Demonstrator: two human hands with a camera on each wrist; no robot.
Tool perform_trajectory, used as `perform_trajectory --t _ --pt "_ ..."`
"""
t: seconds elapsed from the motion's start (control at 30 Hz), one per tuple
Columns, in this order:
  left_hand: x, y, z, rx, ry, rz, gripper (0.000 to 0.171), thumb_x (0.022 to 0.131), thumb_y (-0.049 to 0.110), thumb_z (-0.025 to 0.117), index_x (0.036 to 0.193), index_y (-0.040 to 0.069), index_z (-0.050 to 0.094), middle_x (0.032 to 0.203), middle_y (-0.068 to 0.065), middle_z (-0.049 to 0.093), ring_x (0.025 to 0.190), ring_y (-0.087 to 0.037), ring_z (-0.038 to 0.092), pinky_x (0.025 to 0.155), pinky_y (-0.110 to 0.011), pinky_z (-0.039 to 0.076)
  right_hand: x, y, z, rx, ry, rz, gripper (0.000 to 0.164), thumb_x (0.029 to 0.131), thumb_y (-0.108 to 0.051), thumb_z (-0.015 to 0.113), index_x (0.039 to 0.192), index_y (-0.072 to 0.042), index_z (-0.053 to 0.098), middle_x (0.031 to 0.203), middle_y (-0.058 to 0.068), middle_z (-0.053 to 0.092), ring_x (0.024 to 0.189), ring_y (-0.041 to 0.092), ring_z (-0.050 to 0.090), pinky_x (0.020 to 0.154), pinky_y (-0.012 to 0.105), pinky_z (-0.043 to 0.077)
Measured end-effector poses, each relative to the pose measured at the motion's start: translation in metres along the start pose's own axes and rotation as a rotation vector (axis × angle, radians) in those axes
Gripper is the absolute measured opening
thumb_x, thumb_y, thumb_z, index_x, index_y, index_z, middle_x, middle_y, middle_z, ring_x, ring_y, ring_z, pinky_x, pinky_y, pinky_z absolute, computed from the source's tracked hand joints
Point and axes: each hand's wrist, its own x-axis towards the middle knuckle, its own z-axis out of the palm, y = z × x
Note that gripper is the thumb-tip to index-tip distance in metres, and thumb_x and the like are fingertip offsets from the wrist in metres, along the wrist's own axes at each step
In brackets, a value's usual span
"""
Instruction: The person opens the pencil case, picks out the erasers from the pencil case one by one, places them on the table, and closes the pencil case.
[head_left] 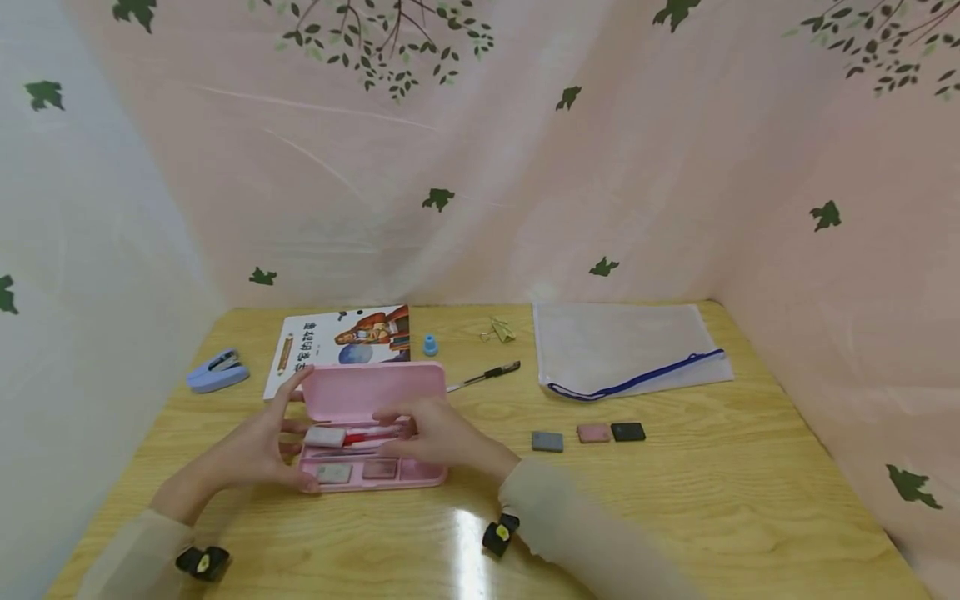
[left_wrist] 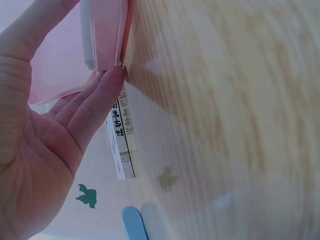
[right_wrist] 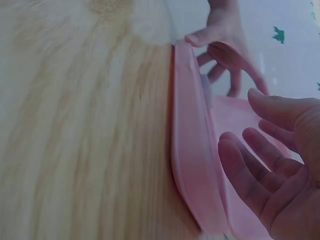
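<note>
A pink pencil case (head_left: 423, 473) lies on the table with its lid (head_left: 375, 390) raised. My left hand (head_left: 258, 446) grips its left end, thumb at the front corner and index finger up by the lid; in the left wrist view fingertips touch the case's end. Over the right half of the case is my right hand (head_left: 431, 429), its fingers loosely bent and nothing seen between them in the right wrist view. Inside lie a white eraser-like block (head_left: 325, 437), red and white pens (head_left: 367, 437), a pale grey block (head_left: 334, 473) and a dark pinkish block (head_left: 379, 468).
Behind the case lie a picture book (head_left: 300, 342), a blue cap-like piece (head_left: 430, 344), a black pen (head_left: 487, 375) and a binder clip (head_left: 502, 330). A stapler (head_left: 217, 372) is left. Right are a zip pouch (head_left: 622, 342) and grey (head_left: 547, 442), pink (head_left: 593, 433) and black (head_left: 628, 432) blocks.
</note>
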Motion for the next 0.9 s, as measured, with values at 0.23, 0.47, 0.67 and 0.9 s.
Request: perform_trajectory --t 0.23,0.47,0.67,0.9 --pt "0.000 -0.001 0.000 0.001 -0.002 0.017 0.143 0.062 0.031 0.100 0.161 0.041 -0.004 0.149 -0.031 0.029 0.118 -0.049 0.059 0.083 -0.039 0.061 0.029 -0.013 0.030 -0.106 0.029 0.006 0.038 0.093 -0.028 0.077 0.126 -0.010 0.072 0.119 -0.004 0.073 0.108 0.001 0.065 0.089 0.011 0.049" --pt "0.000 -0.001 -0.001 0.012 0.004 0.006 0.143 0.062 0.032 0.100 0.161 0.042 -0.003 0.149 -0.030 0.030 0.118 -0.050 0.059 0.083 -0.039 0.061 0.045 -0.017 0.044 -0.149 0.110 0.052 0.029 0.086 -0.032 0.083 0.110 -0.016 0.075 0.103 -0.010 0.074 0.091 -0.005 0.063 0.079 0.009 0.049" --pt "0.000 0.000 -0.001 0.001 0.003 0.014 0.143 0.063 0.031 0.099 0.161 0.041 -0.004 0.149 -0.031 0.029 0.117 -0.050 0.059 0.082 -0.038 0.061 0.050 -0.019 0.049 -0.160 0.137 0.070 0.025 0.083 -0.030 0.086 0.101 -0.017 0.075 0.091 -0.013 0.072 0.081 -0.008 0.060 0.073 0.007 0.047" --pt "-0.001 -0.001 -0.001 -0.015 0.004 0.004 0.143 0.062 0.030 0.100 0.161 0.040 -0.003 0.149 -0.031 0.028 0.116 -0.049 0.060 0.083 -0.036 0.061 0.052 -0.019 0.053 -0.130 0.166 0.101 0.035 0.082 -0.026 0.087 0.113 -0.014 0.075 0.098 -0.009 0.075 0.086 -0.008 0.064 0.076 0.006 0.048"
